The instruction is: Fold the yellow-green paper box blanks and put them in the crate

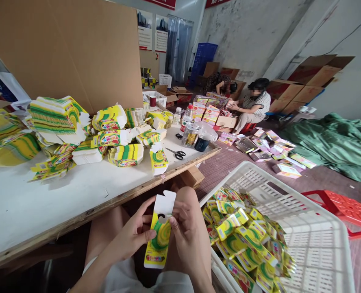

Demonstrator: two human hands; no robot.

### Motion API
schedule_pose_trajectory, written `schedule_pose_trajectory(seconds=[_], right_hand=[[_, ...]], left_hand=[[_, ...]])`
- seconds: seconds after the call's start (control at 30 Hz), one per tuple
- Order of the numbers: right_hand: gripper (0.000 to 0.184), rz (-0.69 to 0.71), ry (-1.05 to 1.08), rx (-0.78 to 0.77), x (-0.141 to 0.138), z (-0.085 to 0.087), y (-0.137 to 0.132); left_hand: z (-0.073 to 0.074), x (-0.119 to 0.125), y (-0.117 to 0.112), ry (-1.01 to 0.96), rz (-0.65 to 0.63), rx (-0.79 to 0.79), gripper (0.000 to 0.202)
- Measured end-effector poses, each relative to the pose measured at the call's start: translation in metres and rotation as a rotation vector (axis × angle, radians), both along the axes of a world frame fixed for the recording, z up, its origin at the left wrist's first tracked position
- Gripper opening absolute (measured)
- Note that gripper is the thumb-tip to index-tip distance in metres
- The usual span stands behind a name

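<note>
Over my lap, a yellow and green printed carton (158, 240) stands between my two hands, its white top flap (165, 203) raised. My left hand (139, 228) grips its left edge, thumb on the front face and fingers behind. On the other side my right hand (182, 226) pinches the upper right edge with thumb and fingers. Piles of flat cartons of the same print (55, 118) lie on the white table (85, 187). One more carton (158, 160) stands near the table's front edge, beside black-handled scissors (179, 155).
A white plastic basket (314, 228) on my right holds many yellow packets (244, 232). A jar (191, 134), bottles and a dark cup (201, 143) stand at the table's right end. Beyond are a red stool (339, 207), scattered boxes (266, 146), green cloth (333, 142) and two seated people.
</note>
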State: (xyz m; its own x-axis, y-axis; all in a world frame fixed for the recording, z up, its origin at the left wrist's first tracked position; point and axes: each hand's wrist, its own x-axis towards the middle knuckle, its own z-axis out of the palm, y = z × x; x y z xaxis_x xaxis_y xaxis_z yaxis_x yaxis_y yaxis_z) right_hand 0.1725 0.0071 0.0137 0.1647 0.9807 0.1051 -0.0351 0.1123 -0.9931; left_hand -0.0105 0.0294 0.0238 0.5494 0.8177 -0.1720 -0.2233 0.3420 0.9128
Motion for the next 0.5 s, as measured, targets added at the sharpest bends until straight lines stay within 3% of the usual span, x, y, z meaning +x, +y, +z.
schedule_pose_trajectory(seconds=[0.13, 0.3, 0.5], right_hand=[[0.030, -0.044, -0.018, 0.019, 0.005, 0.002, -0.001], [0.035, 0.168, -0.087, -0.108, 0.011, 0.008, 0.001], [0.032, 0.008, -0.282, -0.080, 0.006, -0.001, 0.004]], left_hand=[[0.000, 0.002, 0.002, 0.112, 0.019, 0.070, 0.059], [-0.001, 0.008, 0.001, 0.203, 0.084, 0.169, 0.048], [-0.002, 0.009, -0.001, 0.172, 0.067, 0.147, 0.051]])
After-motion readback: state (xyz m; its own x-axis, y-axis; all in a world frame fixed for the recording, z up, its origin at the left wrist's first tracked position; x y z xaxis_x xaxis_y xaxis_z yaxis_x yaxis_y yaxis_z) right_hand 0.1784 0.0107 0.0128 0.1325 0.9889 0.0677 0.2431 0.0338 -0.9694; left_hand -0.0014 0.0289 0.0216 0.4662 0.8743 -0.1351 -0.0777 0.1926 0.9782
